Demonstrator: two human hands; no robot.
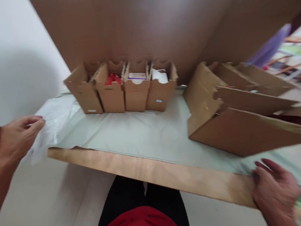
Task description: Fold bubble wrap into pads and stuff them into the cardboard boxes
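My left hand (17,137) is at the left end of the wooden table (157,174), its fingers pinched on the edge of the pale plastic sheet (131,133) that covers the tabletop. My right hand (277,189) rests at the table's front edge on the right, fingers curled over the sheet's near edge. A row of several small open cardboard boxes (122,89) stands at the back of the sheet; one holds red items (113,79), others white ones. Larger cardboard bins (237,110) lie tilted on the right.
A tall cardboard panel (157,28) stands behind the table. A white wall is on the left. Blurred colourful objects (293,56) lie at the far right. My dark trousers and red garment (141,219) show below the table edge.
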